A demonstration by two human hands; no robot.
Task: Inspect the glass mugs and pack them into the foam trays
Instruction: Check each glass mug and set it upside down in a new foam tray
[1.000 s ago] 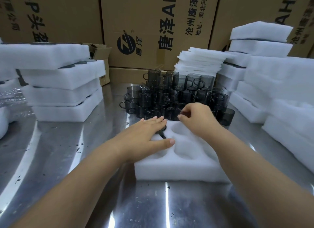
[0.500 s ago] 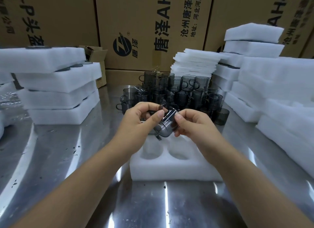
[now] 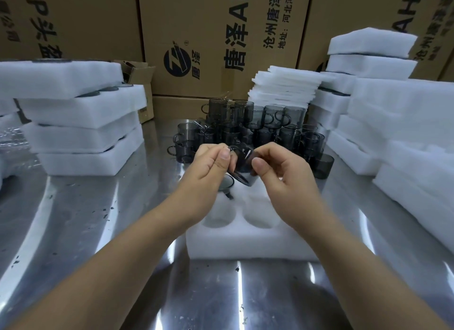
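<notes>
Both hands pinch one smoky glass mug (image 3: pixel 242 161) between them. The left hand (image 3: pixel 211 168) curls thumb and fingers on one side and the right hand (image 3: pixel 282 174) does the same on the other. The mug hangs tilted in the air, with one round end turned down toward the camera.

Directly below the grip lies a white foam tray (image 3: pixel 245 246). Its pocket under the left hand already holds a seated mug (image 3: pixel 224 184), and the two nearest pockets show bare foam.

This looks like the inspection step, with the glass being checked before packing. The next move probably calls for righting the mug and lowering it squarely into a free pocket, with its handle turned to suit the cut-out.

Just beyond the grip stands a cluster of mugs (image 3: pixel 248 128) on the steel table (image 3: pixel 98 231). Stacks of foam trays (image 3: pixel 81 133) rise well to the left and right, with foam sheets (image 3: pixel 287 86) and cardboard cartons (image 3: pixel 216 29) behind.

Fingers hide most of the held mug's handle, and the right hand partly covers the tray's far pocket.
</notes>
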